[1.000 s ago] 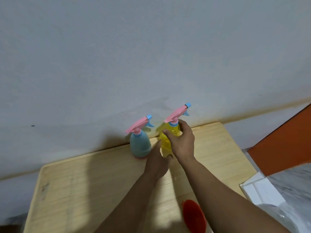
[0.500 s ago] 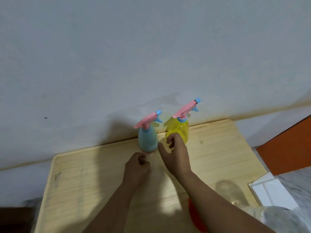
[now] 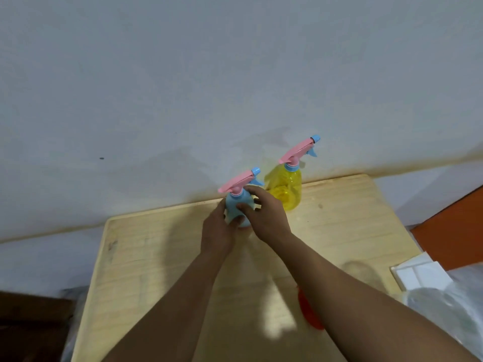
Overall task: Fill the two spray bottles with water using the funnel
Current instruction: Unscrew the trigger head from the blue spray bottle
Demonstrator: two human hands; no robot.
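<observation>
I hold the pale blue plastic spray bottle with the pink trigger head [image 3: 238,202] between my hands: my left hand [image 3: 218,229] curls around its left side, while my right hand [image 3: 266,215] has its fingers [image 3: 245,207] spread over its front. It stands on the light wooden worktop [image 3: 156,257], with the translucent yellow spray bottle [image 3: 286,188] just beside it on the right.

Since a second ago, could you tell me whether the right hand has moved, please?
Yes. The right hand has left the yellow spray bottle and shifted left to grip the blue spray bottle.
</observation>
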